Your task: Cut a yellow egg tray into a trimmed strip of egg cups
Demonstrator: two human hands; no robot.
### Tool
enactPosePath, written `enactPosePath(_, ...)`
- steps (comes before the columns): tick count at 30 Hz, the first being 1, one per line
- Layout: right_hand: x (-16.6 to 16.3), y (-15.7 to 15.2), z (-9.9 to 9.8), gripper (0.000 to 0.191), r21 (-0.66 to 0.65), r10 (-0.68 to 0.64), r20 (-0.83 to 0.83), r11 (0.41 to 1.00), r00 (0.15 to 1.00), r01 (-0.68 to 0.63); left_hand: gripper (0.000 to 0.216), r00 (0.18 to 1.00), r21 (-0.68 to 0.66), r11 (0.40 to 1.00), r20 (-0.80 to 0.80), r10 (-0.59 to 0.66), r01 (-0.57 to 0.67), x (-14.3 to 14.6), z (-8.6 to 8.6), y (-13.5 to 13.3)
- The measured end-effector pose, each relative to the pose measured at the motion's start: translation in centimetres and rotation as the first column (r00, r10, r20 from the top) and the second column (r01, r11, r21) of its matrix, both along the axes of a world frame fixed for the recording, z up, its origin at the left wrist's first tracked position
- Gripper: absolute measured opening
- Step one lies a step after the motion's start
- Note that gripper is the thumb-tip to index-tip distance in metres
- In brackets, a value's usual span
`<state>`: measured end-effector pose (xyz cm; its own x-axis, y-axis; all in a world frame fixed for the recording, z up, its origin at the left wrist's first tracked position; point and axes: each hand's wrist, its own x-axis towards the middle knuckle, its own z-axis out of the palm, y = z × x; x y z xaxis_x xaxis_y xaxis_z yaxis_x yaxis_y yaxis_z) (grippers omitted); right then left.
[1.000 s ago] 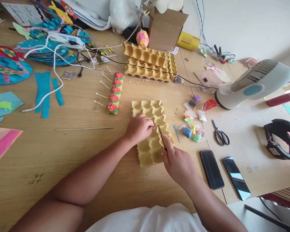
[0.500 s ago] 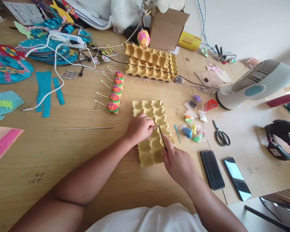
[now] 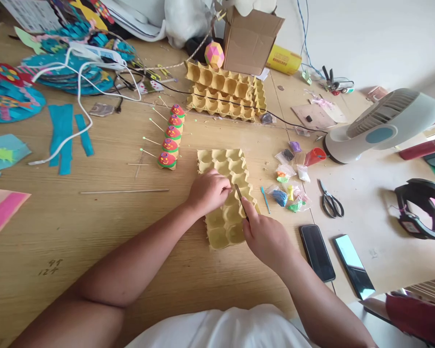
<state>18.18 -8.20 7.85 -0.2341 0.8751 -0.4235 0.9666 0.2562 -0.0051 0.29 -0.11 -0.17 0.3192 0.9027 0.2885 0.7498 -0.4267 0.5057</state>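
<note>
Pale wooden worktop [image 3: 94, 222], cluttered along its far side. From the left we note a red-and-green caterpillar [image 3: 169, 146], then the left hand [image 3: 208, 191], fingers bunched over the egg tray [image 3: 219, 237] lying before us; whether they pinch a ridge we cannot tell. A knife [image 3: 238, 193] slants over the tray's middle, gripped by the right hand [image 3: 266, 234]. We judge cutting is in hand; the next stroke calls for a steady tray, fingertips clear.
</note>
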Motion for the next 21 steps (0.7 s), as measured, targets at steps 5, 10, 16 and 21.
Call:
enactPosePath(5, -0.9, 0.6, 0.3, 0.057, -0.008, -0.014, 0.022, 1.000, 1.000, 0.014, 0.018, 1.000, 0.008, 1.000, 0.003, 0.004, -0.004, 0.0, 0.0, -0.1)
enactPosePath(10, -1.0, 0.5, 0.5, 0.058, -0.028, -0.014, 0.012, 1.000, 1.000, 0.014, 0.017, 1.000, -0.010, 1.000, 0.019, 0.008, -0.008, 0.0, 0.2, -0.1)
enactPosePath(16, -1.5, 0.9, 0.5, 0.059, -0.023, -0.014, 0.057, 1.000, 0.998, 0.016, 0.017, 1.000, -0.003, 1.000, 0.013, 0.001, -0.001, -0.1, 0.1, -0.1)
enactPosePath(21, -1.2, 0.5, 0.8, 0.060, -0.040, -0.012, 0.031, 0.999, 0.999, 0.014, 0.018, 1.000, -0.001, 1.000, 0.003, -0.005, 0.005, 0.0, 0.1, -0.1)
